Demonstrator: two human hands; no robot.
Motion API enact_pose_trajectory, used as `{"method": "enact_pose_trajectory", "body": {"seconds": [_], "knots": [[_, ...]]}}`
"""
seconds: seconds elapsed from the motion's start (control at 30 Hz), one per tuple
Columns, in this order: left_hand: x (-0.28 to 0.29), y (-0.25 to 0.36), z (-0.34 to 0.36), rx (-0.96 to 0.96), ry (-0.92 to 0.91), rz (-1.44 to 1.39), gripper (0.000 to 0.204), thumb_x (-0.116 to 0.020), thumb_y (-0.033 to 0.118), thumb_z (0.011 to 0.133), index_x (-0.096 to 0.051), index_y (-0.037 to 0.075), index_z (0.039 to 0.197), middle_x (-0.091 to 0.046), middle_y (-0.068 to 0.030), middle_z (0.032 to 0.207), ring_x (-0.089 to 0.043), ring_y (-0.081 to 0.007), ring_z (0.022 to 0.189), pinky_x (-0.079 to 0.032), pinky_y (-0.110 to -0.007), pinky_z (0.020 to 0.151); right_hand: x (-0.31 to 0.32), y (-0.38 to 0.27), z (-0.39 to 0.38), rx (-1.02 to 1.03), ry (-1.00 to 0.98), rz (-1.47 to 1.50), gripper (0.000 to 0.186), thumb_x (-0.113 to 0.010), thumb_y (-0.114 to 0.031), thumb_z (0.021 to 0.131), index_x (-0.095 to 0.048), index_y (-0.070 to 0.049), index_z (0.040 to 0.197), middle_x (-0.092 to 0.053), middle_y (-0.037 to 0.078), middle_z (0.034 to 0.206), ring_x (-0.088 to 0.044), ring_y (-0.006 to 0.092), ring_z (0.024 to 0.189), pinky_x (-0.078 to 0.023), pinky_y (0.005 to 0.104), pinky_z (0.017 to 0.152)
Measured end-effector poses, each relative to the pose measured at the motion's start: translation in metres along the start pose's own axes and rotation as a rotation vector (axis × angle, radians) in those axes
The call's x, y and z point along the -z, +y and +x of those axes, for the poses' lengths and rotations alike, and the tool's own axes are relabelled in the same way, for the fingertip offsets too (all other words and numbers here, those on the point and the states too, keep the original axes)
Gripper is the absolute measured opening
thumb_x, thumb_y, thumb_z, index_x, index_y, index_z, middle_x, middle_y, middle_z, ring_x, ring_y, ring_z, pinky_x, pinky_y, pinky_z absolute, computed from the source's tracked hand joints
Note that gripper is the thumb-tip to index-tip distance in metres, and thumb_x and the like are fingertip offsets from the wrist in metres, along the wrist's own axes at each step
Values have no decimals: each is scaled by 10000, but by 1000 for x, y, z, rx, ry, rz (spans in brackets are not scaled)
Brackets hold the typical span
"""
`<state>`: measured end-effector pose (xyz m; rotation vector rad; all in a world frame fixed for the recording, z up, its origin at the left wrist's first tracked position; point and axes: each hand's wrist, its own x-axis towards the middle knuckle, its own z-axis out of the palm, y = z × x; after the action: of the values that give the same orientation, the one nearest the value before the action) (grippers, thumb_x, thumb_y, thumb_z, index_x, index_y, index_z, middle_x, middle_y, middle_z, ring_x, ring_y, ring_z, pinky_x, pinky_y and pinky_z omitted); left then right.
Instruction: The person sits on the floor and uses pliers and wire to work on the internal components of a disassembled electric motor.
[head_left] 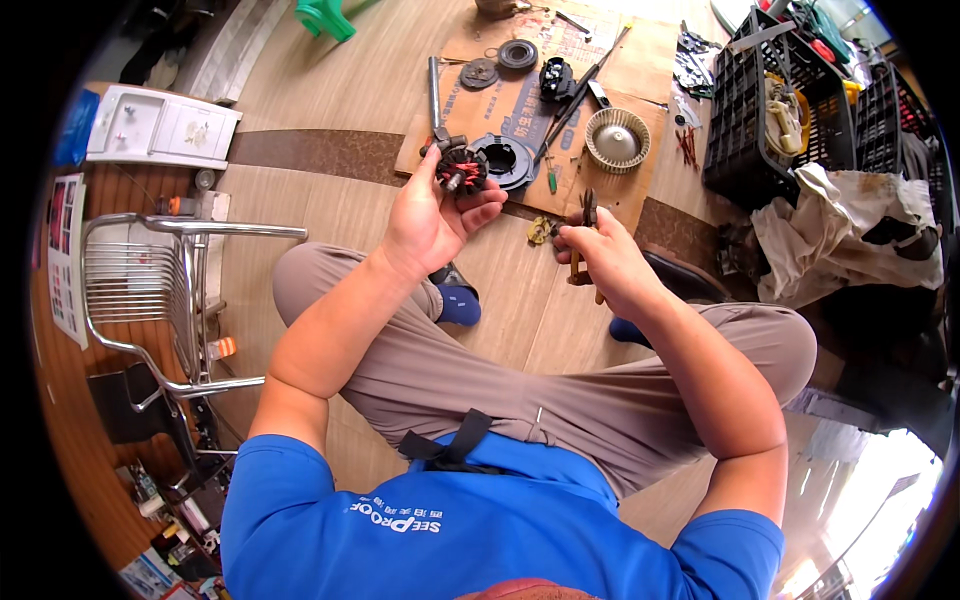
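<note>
My left hand [435,215] holds up a round black motor part [462,170] with red windings and a metal shaft at its centre. My right hand [600,250] grips pliers [587,210], their dark jaws pointing up. Behind the motor part a grey ring-shaped housing [513,182] lies on the cardboard [475,35], with a green-handled screwdriver [552,178], a metal hammer [435,95], a white fan wheel [617,140], dark round discs [517,53] and a black part [556,80]. A small brass-coloured piece [540,230] is on the floor between my hands.
Black crates [740,150] with tools and a pale cloth [840,250] are at the right. A metal chair [140,280] and a white board-like unit [160,120] stand at the left. A green stool [325,15] is at the top. My crossed legs [750,335] surround the near floor.
</note>
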<state>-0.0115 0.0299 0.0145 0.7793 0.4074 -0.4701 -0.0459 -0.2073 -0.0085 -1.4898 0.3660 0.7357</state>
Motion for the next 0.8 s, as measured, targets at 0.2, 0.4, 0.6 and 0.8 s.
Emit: {"method": "enact_pose_trajectory", "body": {"seconds": [0.2, 0.4, 0.6, 0.8], "knots": [[2, 2, 0, -4, -18, 7, 526, -318, 448, 1038, -603, 6, 1059, -676, -175, 922, -694, -273, 837, -594, -372, 752, 0, -3, -4, -9, -21, -35, 351, -580, -291, 894, -491, -56, 1138, -583, 80, 850, -504, 115, 583, -382, 285, 403], [2, 2, 0, 16, -11, 4, 504, -322, 430, 1040, -609, 15, 1046, -680, -171, 916, -700, -273, 810, -595, -370, 729, -1, -1, -3, -3, -24, -25, 344, -579, -291, 896, -496, -54, 1130, -582, 80, 847, -503, 114, 585, -386, 286, 408], [1, 1, 0, 27, -18, 16, 520, -325, 455, 1035, -602, 17, 1071, -679, -165, 918, -700, -271, 811, -593, -368, 724, 1, 2, -3, 23, -121, -16, 302, -603, -240, 873, -522, -43, 1087, -596, 67, 841, -531, 134, 619, -433, 304, 487], [-3, -7, -2, 7, -6, 153, 496, -326, 452, 1038, -579, 34, 1123, -675, -155, 946, -696, -275, 826, -583, -371, 727, -9, 7, -8, 325, -162, -215, 217, -627, -178, 870, -565, 16, 944, -639, 133, 816, -610, 204, 747, -483, 356, 699]]}}
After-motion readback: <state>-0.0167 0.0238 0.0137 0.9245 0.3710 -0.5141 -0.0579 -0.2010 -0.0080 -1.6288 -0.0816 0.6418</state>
